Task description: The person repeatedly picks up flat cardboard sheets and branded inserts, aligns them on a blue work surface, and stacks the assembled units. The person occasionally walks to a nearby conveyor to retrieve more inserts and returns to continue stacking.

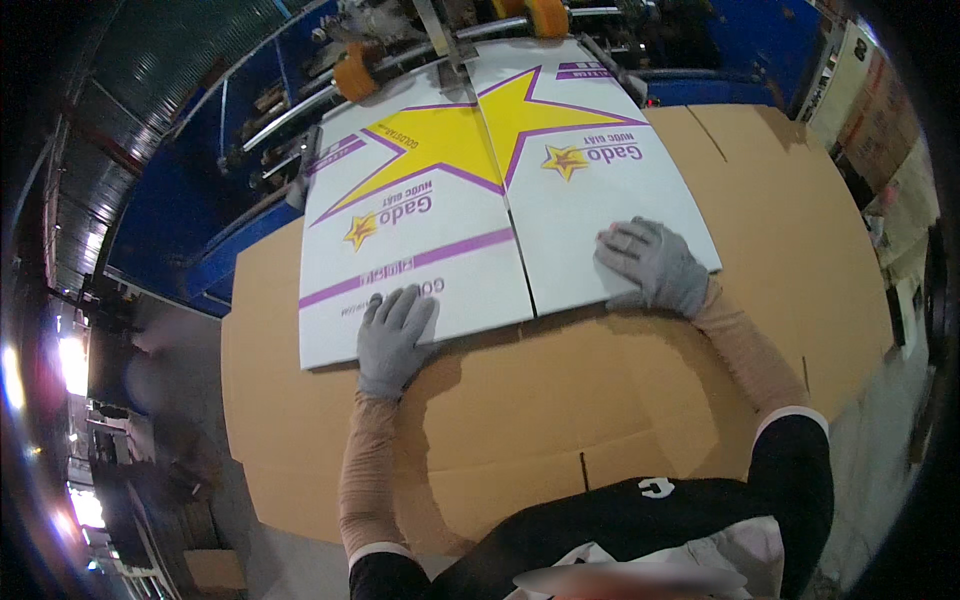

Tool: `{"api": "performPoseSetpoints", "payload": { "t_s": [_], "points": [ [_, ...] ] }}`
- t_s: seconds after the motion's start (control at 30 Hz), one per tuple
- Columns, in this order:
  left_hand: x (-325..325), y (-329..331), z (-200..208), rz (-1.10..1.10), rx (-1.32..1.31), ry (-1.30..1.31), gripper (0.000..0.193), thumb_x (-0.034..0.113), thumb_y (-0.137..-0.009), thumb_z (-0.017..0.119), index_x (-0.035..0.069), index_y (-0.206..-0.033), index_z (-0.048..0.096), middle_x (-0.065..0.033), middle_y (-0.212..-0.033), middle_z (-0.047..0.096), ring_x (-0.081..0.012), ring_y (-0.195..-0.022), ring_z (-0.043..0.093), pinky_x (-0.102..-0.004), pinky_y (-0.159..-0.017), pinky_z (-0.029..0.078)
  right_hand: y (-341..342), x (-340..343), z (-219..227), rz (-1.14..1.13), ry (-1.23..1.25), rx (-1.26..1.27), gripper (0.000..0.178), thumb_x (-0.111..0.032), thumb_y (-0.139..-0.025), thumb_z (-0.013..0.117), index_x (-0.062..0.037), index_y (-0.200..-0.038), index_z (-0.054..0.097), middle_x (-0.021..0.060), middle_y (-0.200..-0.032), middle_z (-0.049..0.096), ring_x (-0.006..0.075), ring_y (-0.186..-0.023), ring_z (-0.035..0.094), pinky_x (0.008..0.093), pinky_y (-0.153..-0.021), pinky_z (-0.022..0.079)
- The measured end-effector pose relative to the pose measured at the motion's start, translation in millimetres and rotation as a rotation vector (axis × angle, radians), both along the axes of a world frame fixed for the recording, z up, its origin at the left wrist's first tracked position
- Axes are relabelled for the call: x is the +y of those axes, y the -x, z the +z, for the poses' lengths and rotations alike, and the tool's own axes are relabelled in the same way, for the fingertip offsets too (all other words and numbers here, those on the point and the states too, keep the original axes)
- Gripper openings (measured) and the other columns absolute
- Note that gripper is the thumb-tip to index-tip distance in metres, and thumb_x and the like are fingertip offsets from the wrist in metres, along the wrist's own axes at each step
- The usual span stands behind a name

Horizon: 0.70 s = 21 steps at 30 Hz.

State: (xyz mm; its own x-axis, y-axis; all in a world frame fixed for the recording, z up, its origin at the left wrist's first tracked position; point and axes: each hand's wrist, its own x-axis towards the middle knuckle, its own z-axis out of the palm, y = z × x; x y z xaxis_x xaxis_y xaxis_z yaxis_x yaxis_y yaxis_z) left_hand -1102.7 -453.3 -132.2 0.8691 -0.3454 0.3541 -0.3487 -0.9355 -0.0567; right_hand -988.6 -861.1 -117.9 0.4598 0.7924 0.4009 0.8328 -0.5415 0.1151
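Observation:
A white printed cardboard box blank (460, 285), folded flat, lies before me with a big yellow star and purple bands on it. A dark slit runs down its middle between two panels. My left hand (393, 335), in a grey glove, rests flat on the near left part with fingers spread. On the near right panel lies my right hand (655, 265), also gloved in grey, its fingers stretched out and the thumb near the front edge. The far edge of the blank reaches under the rollers of a machine.
Beneath the blank is a large brown cardboard sheet (520, 420). At the far side stands a blue machine (165, 215) with metal shafts, an orange roller (353, 75) and another orange roller (547, 17). Stacked cartons (885, 125) stand at the far right.

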Motion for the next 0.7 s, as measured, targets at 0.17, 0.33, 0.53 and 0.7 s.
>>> {"api": "performPoseSetpoints", "payload": {
  "t_s": [0.17, 0.33, 0.53, 0.7],
  "points": [
    [10.7, -53.0, -6.8, 0.292, -0.235, 0.023, 0.06, 0.041, -0.081, 0.066, 0.008, -0.129, 0.052, -0.0173, -0.135, 0.049, -0.037, -0.128, 0.041, -0.0539, -0.108, 0.026, -90.6, 27.5, -9.7, -0.226, -0.1, -0.048, 0.065, -0.057, -0.08, 0.057, -0.0123, -0.126, 0.055, 0.0121, -0.133, 0.052, 0.0331, -0.125, 0.045, 0.046, -0.106, 0.032],
    [5.8, -2.7, -15.5, 0.373, -0.341, 0.176, 0.063, 0.036, -0.085, 0.065, 0.003, -0.134, 0.045, -0.02, -0.139, 0.044, -0.0389, -0.131, 0.037, -0.0522, -0.109, 0.027, -118.2, 40.1, -21.4, -0.529, -0.267, -0.17, 0.057, -0.04, -0.086, 0.058, -0.0084, -0.133, 0.048, 0.0154, -0.144, 0.04, 0.0336, -0.133, 0.035, 0.0458, -0.11, 0.027],
    [32.2, 134.9, -34.4, 0.692, -0.507, 0.303, 0.062, 0.03, -0.086, 0.064, -0.001, -0.135, 0.043, -0.0212, -0.138, 0.045, -0.0392, -0.128, 0.041, -0.0482, -0.106, 0.034, -68.1, 28.9, -24.4, -0.543, -0.244, -0.036, 0.048, -0.029, -0.086, 0.06, -0.0057, -0.127, 0.052, 0.0171, -0.14, 0.043, 0.0351, -0.13, 0.039, 0.0437, -0.105, 0.035],
    [103.1, 261.6, -75.3, 1.667, -0.348, 0.536, 0.066, 0.031, -0.089, 0.061, -0.006, -0.138, 0.037, -0.0253, -0.137, 0.044, -0.0381, -0.127, 0.043, -0.0456, -0.106, 0.034, 15.9, 19.8, -24.8, -0.429, -0.27, 0.083, 0.042, -0.023, -0.083, 0.063, -0.0057, -0.121, 0.055, 0.017, -0.139, 0.044, 0.0374, -0.129, 0.039, 0.0448, -0.103, 0.037]
  ]
}}
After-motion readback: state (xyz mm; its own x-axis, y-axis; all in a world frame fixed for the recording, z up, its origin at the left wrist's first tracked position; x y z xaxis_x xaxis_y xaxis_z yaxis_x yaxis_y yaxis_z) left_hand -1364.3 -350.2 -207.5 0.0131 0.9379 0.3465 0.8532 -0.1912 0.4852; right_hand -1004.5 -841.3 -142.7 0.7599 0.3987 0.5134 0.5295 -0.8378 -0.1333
